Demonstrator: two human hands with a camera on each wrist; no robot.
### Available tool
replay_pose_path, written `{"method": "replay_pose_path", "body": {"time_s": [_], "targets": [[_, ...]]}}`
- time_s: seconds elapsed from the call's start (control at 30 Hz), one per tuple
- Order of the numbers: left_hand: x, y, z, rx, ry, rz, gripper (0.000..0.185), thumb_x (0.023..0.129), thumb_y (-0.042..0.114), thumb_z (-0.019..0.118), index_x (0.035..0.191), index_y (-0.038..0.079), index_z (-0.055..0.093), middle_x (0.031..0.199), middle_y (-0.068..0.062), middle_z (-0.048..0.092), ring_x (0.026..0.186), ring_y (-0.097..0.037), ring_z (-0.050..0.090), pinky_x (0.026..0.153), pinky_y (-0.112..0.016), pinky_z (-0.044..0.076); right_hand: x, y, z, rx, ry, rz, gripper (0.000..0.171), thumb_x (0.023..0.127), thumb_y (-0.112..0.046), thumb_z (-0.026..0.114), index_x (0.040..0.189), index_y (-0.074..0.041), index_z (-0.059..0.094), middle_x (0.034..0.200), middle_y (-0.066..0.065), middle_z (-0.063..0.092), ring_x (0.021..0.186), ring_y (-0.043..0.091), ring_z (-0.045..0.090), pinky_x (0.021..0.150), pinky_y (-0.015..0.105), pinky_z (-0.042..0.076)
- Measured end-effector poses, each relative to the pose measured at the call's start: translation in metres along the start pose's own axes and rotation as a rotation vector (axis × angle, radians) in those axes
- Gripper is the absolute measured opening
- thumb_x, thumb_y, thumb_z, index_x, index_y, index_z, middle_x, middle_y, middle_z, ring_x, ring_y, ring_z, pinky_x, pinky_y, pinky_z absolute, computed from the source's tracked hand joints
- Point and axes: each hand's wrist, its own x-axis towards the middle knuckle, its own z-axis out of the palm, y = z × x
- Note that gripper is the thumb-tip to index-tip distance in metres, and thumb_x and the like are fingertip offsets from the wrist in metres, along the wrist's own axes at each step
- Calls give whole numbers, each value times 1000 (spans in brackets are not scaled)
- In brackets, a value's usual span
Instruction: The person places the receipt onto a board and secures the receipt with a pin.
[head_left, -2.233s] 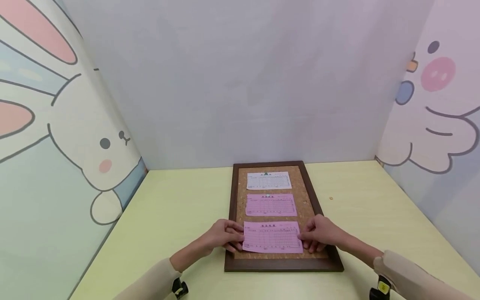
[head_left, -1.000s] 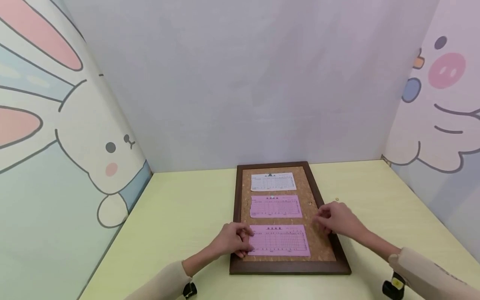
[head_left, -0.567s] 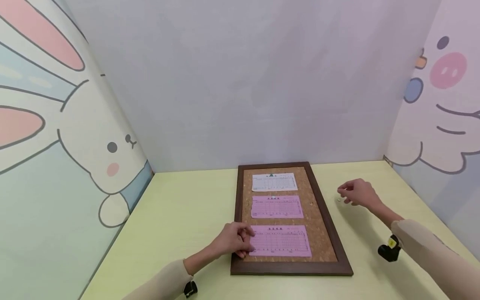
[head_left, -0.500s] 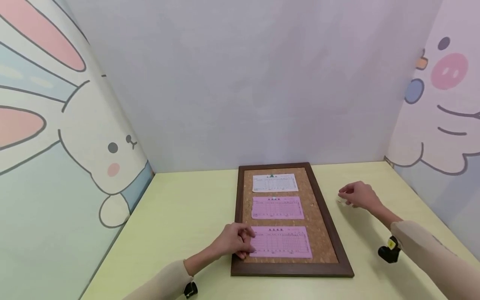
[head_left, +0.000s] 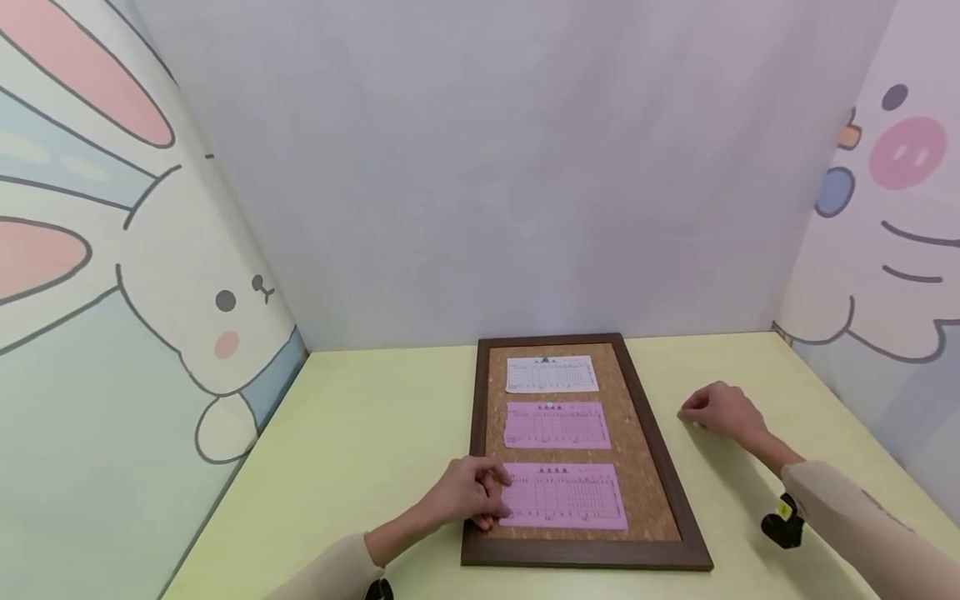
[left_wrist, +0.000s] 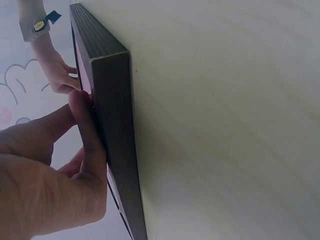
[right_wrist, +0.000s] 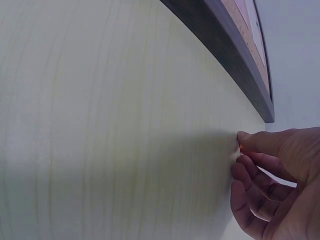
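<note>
A brown-framed cork board [head_left: 645, 492] lies on the table with a column of printed form slips. At the bottom is a pink slip [head_left: 566, 497]; my left hand [head_left: 461, 492] holds its left edge down with thumb and curled fingers, beside the frame. In the left wrist view, the thumb tip sits right at the frame's edge [left_wrist: 117, 115]. Right of the board, my right hand [head_left: 723, 410] is low over the table. Its thumb and forefinger pinch a tiny thumbtack, of which an orange bit [right_wrist: 240, 147] shows; the rest is hidden by the fingertips.
Higher on the board are a second pink slip [head_left: 558, 427] with a pale tack and a white slip [head_left: 553, 377] with a green tack [head_left: 545, 360]. A grey wall [head_left: 480, 208] stands behind the table [head_left: 375, 417]; cartoon-printed panels flank it.
My right hand has let go of the slip's right edge, moved right past the board and down onto the small tack on the table. My left hand has stayed at the slip's left edge.
</note>
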Motion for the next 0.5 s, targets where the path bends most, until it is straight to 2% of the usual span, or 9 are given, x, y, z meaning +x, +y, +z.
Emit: {"method": "replay_pose_path", "body": {"time_s": [0.4, 0.5], "targets": [[-1, -2, 0, -20, -6, 20, 25, 78, -8, 81, 100, -4, 69, 67, -13, 67, 44, -5, 59, 43, -25, 53, -1, -3, 8, -35, 47, -5, 22, 94, -18, 68, 89, 0, 78, 63, -3, 65, 56, 12, 50, 51, 29, 38], [-1, -2, 0, -13, -10, 22, 24, 79, -7, 81, 100, -4, 69, 67, -13, 67, 45, -6, 59, 43, -26, 54, -2, -15, 6, -10, 72, -47, 23, 95, -18, 67, 91, 3, 77, 67, 3, 70, 56, 13, 56, 51, 29, 42]]}}
